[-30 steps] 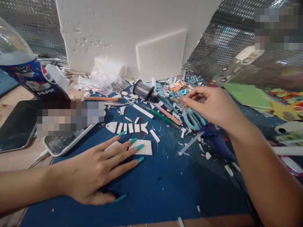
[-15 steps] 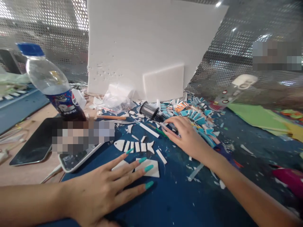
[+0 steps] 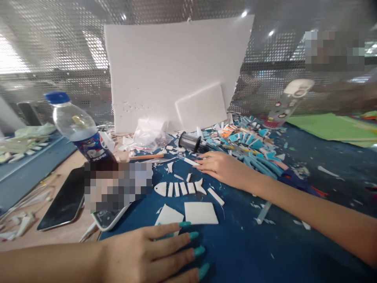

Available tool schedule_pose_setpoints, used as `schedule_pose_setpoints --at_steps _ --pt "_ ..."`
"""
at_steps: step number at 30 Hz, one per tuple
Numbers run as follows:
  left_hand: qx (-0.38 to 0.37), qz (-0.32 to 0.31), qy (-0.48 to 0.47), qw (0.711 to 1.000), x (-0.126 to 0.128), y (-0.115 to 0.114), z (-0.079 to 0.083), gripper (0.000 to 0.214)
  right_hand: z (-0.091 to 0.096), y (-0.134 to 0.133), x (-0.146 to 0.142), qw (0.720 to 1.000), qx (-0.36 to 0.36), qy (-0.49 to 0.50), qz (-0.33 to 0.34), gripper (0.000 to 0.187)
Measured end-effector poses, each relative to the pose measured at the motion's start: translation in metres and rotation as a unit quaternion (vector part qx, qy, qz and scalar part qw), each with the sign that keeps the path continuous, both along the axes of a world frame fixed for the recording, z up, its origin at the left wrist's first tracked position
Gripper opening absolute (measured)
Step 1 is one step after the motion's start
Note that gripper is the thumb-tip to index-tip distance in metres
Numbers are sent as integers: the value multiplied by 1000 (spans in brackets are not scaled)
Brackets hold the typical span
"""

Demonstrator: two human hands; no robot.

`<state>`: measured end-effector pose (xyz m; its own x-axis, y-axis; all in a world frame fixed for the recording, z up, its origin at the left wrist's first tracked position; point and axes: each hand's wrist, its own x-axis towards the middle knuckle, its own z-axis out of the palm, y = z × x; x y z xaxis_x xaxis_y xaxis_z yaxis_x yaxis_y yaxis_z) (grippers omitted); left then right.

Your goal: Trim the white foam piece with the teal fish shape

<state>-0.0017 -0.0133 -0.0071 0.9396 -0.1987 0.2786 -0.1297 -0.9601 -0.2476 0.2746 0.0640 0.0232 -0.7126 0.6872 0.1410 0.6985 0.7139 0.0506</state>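
Note:
My left hand (image 3: pixel 153 253) lies flat on the blue mat (image 3: pixel 235 251) near the front edge, fingers with teal nails stretched out, the tips touching a white triangular foam piece (image 3: pixel 168 215). Beside it lies a white rectangular foam piece (image 3: pixel 200 213). Farther back my right hand (image 3: pixel 219 167) rests palm down, fingers extended toward a white foam strip (image 3: pixel 190 161) and a spool of wire (image 3: pixel 188 141). A white foam fish skeleton (image 3: pixel 180 188) made of several pieces lies between the two hands.
A large white foam board (image 3: pixel 173 67) leans on the mesh wall. A Pepsi bottle (image 3: pixel 81 131) and two phones (image 3: pixel 63 202) sit at left. Blue foam scraps and scissors (image 3: pixel 253 153) lie at right, with green paper (image 3: pixel 326 127) beyond.
The camera tilted up. My right hand dropped from above the scissors and slid left, flat on the mat near the spool. My left hand drew back off the rectangular foam piece.

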Motion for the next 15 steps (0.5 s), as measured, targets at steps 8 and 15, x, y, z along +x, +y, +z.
schedule_pose_setpoints --at_steps 8,15 --pt "74 -27 10 997 0 1 8 44 -3 26 -28 999 36 -17 -10 35" --pt "25 41 -196 979 0 -8 3 36 42 -20 -36 983 -164 64 -60 19"
